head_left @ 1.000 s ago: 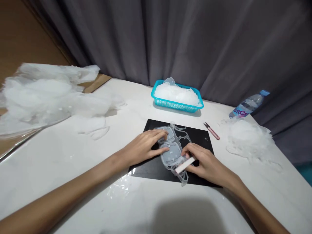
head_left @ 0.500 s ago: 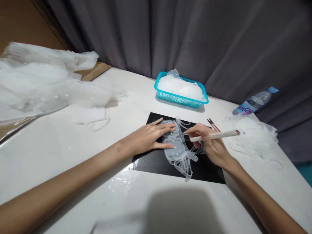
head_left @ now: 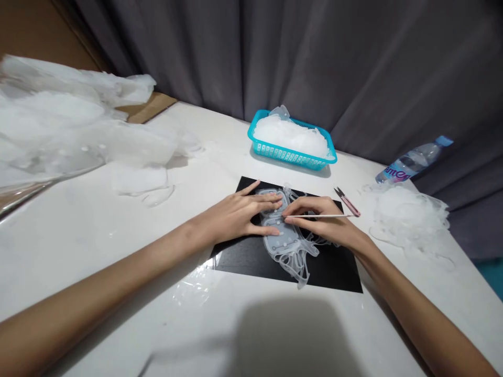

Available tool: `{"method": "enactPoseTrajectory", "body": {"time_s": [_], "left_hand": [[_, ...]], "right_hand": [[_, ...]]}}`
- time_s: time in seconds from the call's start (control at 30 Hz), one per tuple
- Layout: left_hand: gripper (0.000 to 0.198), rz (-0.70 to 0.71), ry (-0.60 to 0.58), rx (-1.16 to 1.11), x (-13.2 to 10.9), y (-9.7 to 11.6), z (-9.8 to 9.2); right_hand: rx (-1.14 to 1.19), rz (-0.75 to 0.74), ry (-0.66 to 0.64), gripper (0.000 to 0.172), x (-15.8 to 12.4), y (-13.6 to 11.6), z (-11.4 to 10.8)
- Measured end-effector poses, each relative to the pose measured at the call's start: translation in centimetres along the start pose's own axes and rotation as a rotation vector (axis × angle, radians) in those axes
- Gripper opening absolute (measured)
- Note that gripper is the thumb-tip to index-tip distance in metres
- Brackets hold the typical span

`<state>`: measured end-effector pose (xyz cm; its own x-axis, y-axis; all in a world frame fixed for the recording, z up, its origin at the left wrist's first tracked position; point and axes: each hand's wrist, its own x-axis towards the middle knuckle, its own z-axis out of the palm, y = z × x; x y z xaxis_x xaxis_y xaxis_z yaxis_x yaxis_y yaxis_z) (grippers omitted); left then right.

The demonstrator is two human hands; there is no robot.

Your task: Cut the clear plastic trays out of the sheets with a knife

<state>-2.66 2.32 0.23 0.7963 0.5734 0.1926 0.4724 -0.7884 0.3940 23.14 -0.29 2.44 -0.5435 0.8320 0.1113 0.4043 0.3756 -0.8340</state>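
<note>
A translucent silicone-like sheet (head_left: 283,240) with rounded panels and small holes lies on a black mat (head_left: 243,260). My left hand (head_left: 243,213) rests flat over its left side, fingers spread, pressing it down. My right hand (head_left: 320,217) pinches a slim, pale stick-like tool (head_left: 332,215). The tool's left end meets the sheet's middle, close to my left fingers; its exact tip is hidden by my fingertips. Thin, looped trimmings (head_left: 296,264) hang from the sheet's lower and right edges.
Pink-handled thread snips (head_left: 347,202) lie right of the mat. Behind it stands a blue basket (head_left: 291,156) of white translucent pieces. A water bottle (head_left: 412,161) and a heap of clear scraps (head_left: 408,217) are at right. A large pile of translucent sheets (head_left: 78,131) covers the left.
My right hand has moved left and lowered the tool onto the sheet's middle, turning it to look thinner. The snips are more visible. My left hand stays on the sheet.
</note>
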Motion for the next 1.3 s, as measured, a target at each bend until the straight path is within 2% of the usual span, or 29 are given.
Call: {"method": "enactPoseTrajectory", "body": {"time_s": [0.17, 0.57, 0.87, 1.03, 1.13, 1.23, 1.3], "left_hand": [[0.069, 0.003, -0.014, -0.009, 0.1, -0.1, -0.1], [0.063, -0.035, -0.029, -0.066, 0.1, 0.2, -0.3], [0.070, -0.048, -0.034, -0.031, 0.0, 0.1, -0.2], [0.070, -0.027, -0.029, -0.059, 0.1, 0.0, -0.3], [0.070, -0.031, -0.047, -0.062, 0.2, -0.1, -0.2], [0.074, -0.057, -0.062, -0.042, 0.1, -0.5, -0.1], [0.072, -0.059, -0.042, -0.040, -0.1, -0.7, 0.0]], "right_hand": [[-0.016, -0.082, -0.020, 0.009, 0.2, 0.5, 0.4], [-0.058, -0.152, -0.044, 0.014, 0.3, 0.7, 0.4], [-0.239, -0.302, -0.098, 0.017, 0.2, 0.7, 0.5], [-0.316, -0.265, -0.112, 0.020, -0.5, 0.8, -0.6], [-0.243, -0.221, -0.033, 0.016, -1.1, 0.5, -1.4], [-0.172, -0.153, 0.167, 0.012, -1.8, -0.1, -1.5], [-0.183, -0.119, 0.248, 0.015, -1.9, -0.4, -1.2]]}}
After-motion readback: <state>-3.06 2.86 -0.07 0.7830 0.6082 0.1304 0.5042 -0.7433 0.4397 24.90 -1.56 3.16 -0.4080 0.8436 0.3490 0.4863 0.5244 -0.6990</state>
